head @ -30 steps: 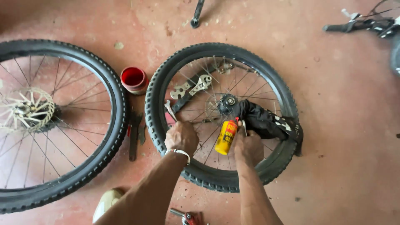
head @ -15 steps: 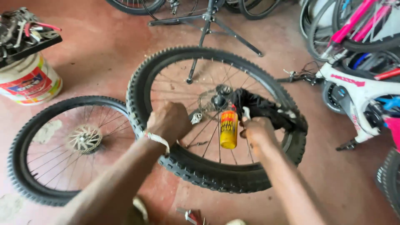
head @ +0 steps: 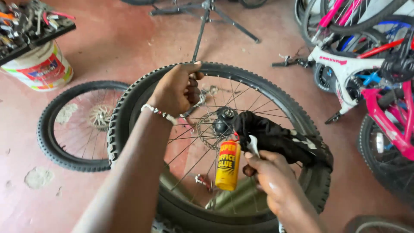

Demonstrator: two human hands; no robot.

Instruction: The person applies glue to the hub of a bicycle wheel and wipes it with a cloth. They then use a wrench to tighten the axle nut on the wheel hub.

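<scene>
The left hand (head: 177, 92) is clenched over the top of the bicycle wheel (head: 276, 92), fingers (head: 193, 91) wrapped round the knobby tyre and rim so the wheel stands upright on the red floor (head: 125, 39) instead of falling flat. The right hand (head: 276, 183) sits low inside the spokes, its fingers (head: 254, 162) closed on a yellow glue bottle (head: 227, 166) and what looks like a white tyre lever (head: 252, 146); the bottle is held upright, probably so nothing runs out. Just above those fingers a black inner tube (head: 280, 140) hangs bunched over the spokes beside the hub (head: 224, 118), within easy reach. Behind the left fingers a second wheel (head: 75, 125) lies flat on the floor, with a white bucket (head: 41, 69) beyond carrying a tray of tools (head: 30, 23), and parked bicycles (head: 366, 73) off past the right fingers.
</scene>
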